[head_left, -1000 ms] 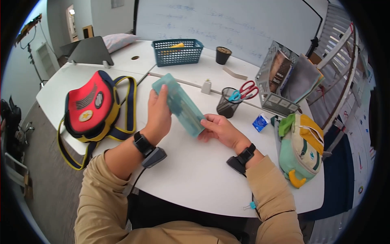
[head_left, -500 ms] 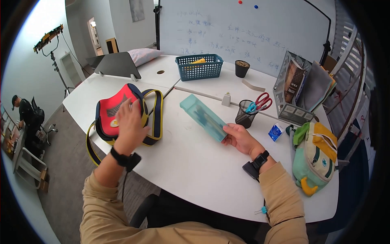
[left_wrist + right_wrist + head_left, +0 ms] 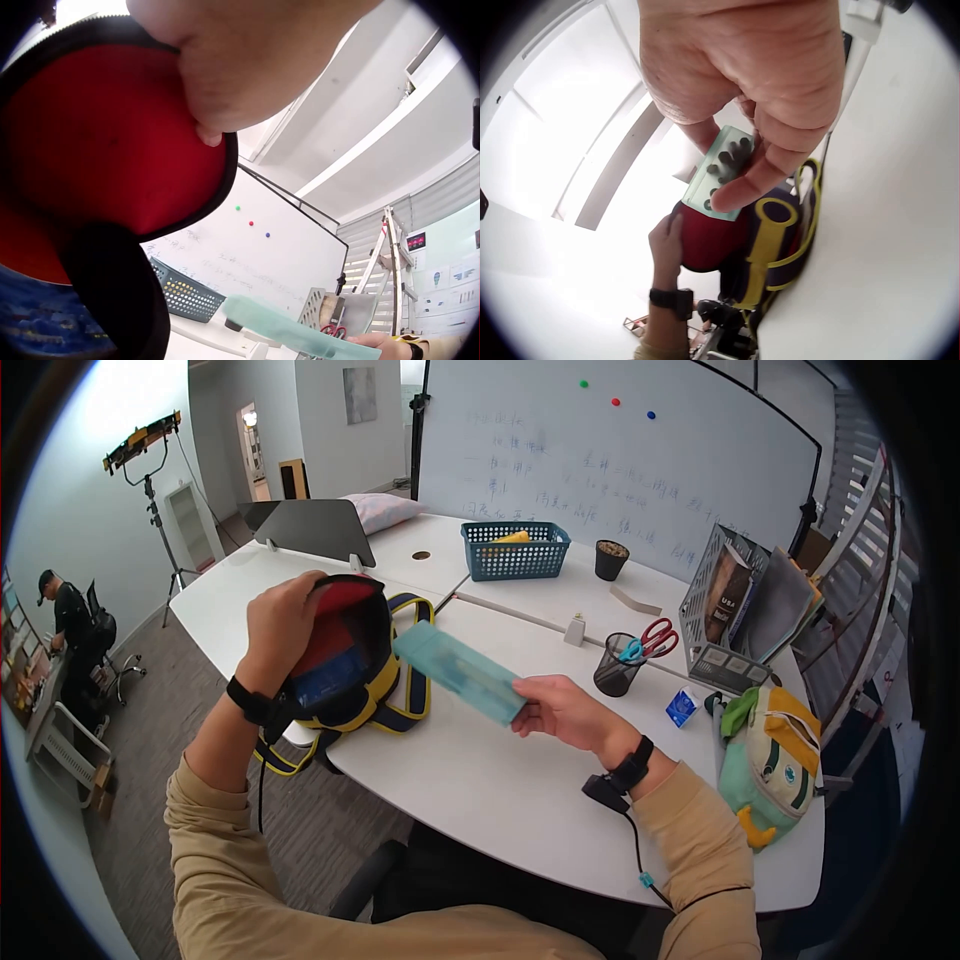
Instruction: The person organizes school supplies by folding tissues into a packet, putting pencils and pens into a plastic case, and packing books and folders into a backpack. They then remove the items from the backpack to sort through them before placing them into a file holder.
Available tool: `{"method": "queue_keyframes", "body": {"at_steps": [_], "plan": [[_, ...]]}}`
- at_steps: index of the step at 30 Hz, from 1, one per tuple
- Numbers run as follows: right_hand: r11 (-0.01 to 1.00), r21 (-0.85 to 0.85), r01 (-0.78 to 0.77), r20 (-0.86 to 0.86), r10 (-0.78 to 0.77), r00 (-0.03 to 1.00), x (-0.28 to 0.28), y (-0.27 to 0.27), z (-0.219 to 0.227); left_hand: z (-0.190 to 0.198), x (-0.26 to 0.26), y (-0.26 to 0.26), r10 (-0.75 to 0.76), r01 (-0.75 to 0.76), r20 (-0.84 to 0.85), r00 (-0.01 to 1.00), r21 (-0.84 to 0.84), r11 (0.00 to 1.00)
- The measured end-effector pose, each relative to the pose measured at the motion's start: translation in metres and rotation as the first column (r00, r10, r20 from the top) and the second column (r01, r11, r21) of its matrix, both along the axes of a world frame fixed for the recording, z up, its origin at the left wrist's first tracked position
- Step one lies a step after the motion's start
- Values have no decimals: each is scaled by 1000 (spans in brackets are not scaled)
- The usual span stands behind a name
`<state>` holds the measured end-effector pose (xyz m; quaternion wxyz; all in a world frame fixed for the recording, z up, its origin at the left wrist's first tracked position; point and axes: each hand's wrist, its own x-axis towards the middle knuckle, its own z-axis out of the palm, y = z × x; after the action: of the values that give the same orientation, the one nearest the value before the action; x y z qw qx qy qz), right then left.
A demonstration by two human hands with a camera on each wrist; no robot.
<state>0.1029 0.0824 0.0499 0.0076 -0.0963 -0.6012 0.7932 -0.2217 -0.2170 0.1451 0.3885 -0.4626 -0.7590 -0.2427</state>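
My right hand grips one end of a translucent teal pencil case, thumb on one side and fingers on the other. Dark pens show through its end in the right wrist view. The case's far end reaches toward a red, navy and yellow bag on the left of the table. My left hand holds the bag's raised flap by its dark rim, thumb tip over the edge. Under the flap the bag gapes, showing red lining and something blue with a printed pattern.
Behind stand a teal basket with something yellow inside, and a small black pot. A mesh cup with scissors, a blue-white packet, a file holder and a green-yellow backpack line the right. Another person is far left.
My left hand left the pencil case, moved left to the bag and lifted its flap, so the bag now gapes. The right hand kept the case and brought it closer to the bag.
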Motion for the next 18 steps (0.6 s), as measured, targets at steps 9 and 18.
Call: {"method": "queue_keyframes", "body": {"at_steps": [9,18], "plan": [[985,4,174,77,-174,982,-87,-71,37,18,46,11,-170,170,62,983,10,985],[834,317,451,-64,-455,888,-149,-91,10,9,70,13,-217,222,59,974,-82,972]]}}
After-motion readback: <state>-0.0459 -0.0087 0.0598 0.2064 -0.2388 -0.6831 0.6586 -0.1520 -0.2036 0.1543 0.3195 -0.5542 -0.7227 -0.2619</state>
